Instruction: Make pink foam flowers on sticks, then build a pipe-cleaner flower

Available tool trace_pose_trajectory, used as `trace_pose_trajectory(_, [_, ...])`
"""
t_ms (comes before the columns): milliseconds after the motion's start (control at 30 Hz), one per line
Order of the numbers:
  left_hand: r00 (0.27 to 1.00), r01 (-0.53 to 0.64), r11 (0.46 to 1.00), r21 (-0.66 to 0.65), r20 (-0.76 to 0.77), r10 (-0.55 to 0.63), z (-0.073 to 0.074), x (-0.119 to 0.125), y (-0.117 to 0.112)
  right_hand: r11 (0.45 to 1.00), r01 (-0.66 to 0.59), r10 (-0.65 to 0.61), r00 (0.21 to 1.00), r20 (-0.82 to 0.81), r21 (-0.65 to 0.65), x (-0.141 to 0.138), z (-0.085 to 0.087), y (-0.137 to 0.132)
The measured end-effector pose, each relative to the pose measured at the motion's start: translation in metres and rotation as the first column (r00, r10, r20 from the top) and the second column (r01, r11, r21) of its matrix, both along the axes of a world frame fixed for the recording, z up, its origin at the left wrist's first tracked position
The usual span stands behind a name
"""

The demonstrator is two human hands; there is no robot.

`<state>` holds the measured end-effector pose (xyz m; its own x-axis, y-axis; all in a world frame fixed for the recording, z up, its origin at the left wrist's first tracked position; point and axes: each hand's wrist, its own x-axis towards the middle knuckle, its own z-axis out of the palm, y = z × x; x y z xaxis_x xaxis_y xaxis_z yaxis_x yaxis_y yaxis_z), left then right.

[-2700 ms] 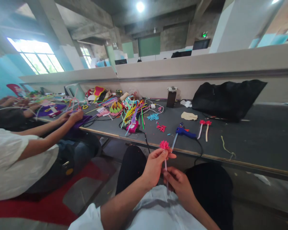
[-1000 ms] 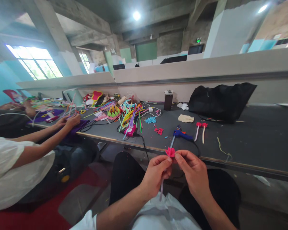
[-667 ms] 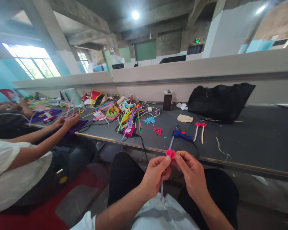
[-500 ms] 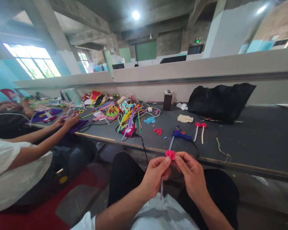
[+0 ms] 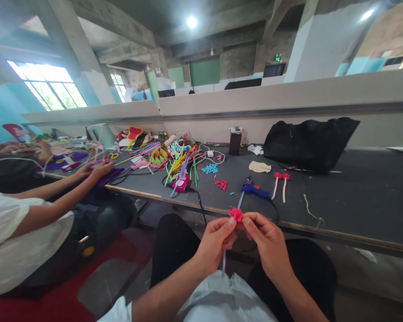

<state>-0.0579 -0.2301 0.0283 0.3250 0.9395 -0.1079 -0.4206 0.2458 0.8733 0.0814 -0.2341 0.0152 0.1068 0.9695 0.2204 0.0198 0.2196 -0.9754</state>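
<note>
A small pink flower (image 5: 235,214) on a pale lilac stem (image 5: 224,261) is held just off the table's front edge. My left hand (image 5: 218,239) pinches it below the petals, and the stem hangs down under that hand. At the flower's right edge, my right hand (image 5: 263,237) has thumb and forefinger pressed together against the petals; whatever small piece lies between them is hidden. Beyond my hands lies a blue glue gun (image 5: 255,191) with a pale glue stick (image 5: 241,200) pointing toward me. Two finished-looking pink flowers (image 5: 282,176) with pale stems rest to its right.
Pink pieces (image 5: 220,184) and blue pieces (image 5: 210,168) lie in small heaps. Colourful pipe cleaners (image 5: 184,163) are piled to the left. A black bag (image 5: 305,145) stands at the back right. At left, a co-worker's hands (image 5: 99,170) work at the same table.
The pink flower and my left hand have shifted slightly left, and the flower is turned a little. My right hand stays close beside it with its fingers pinched.
</note>
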Motion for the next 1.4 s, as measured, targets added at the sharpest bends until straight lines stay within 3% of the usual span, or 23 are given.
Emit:
trace_pose_trajectory(133, [0.998,-0.054,0.998,0.029,-0.027,0.055,0.004,-0.007,0.018,0.998,0.070,-0.070,0.993,-0.100,-0.003,0.008,-0.009,0.017])
trace_pose_trajectory(300, [0.989,-0.143,0.984,0.103,-0.017,0.145,0.010,-0.011,0.059,0.991,0.120,-0.126,0.985,-0.120,-0.054,0.022,-0.015,0.042])
trace_pose_trajectory(467, [0.971,-0.233,0.963,0.138,-0.027,0.239,0.009,-0.013,0.115,0.990,0.131,-0.133,0.990,-0.041,-0.052,0.030,-0.013,0.073])
trace_pose_trajectory(633, [0.931,-0.366,0.919,0.148,0.040,0.364,0.012,-0.016,0.182,0.991,0.134,-0.134,0.990,0.037,-0.005,0.033,-0.002,0.130])
trace_pose_trajectory(767, [0.924,-0.382,0.913,0.147,0.052,0.378,-0.001,-0.012,0.221,0.990,0.135,-0.138,0.979,0.150,0.028,0.031,0.000,0.173])
trace_pose_trajectory(900, [0.933,-0.358,0.931,0.064,-0.012,0.360,-0.023,-0.018,0.237,0.992,0.113,-0.125,0.937,0.327,0.056,0.027,-0.019,0.194])
trace_pose_trajectory(1033, [0.967,-0.255,0.966,0.034,0.032,0.254,-0.027,-0.036,0.247,1.000,0.004,-0.012,0.862,0.507,0.016,0.023,-0.046,0.203])
trace_pose_trajectory(1133, [0.984,-0.180,0.984,-0.009,0.015,0.180,-0.024,-0.044,0.251,0.998,-0.065,0.059,0.797,0.601,-0.011,0.019,-0.053,0.208])
trace_pose_trajectory(1233, [0.975,-0.224,0.974,-0.039,-0.006,0.224,-0.027,-0.044,0.253,0.992,-0.128,0.086,0.693,0.716,0.005,0.012,-0.050,0.212])
trace_pose_trajectory(1400, [0.974,-0.224,0.972,-0.066,-0.033,0.223,-0.036,-0.045,0.253,0.973,-0.230,0.115,0.411,0.904,-0.019,-0.010,-0.032,0.227])
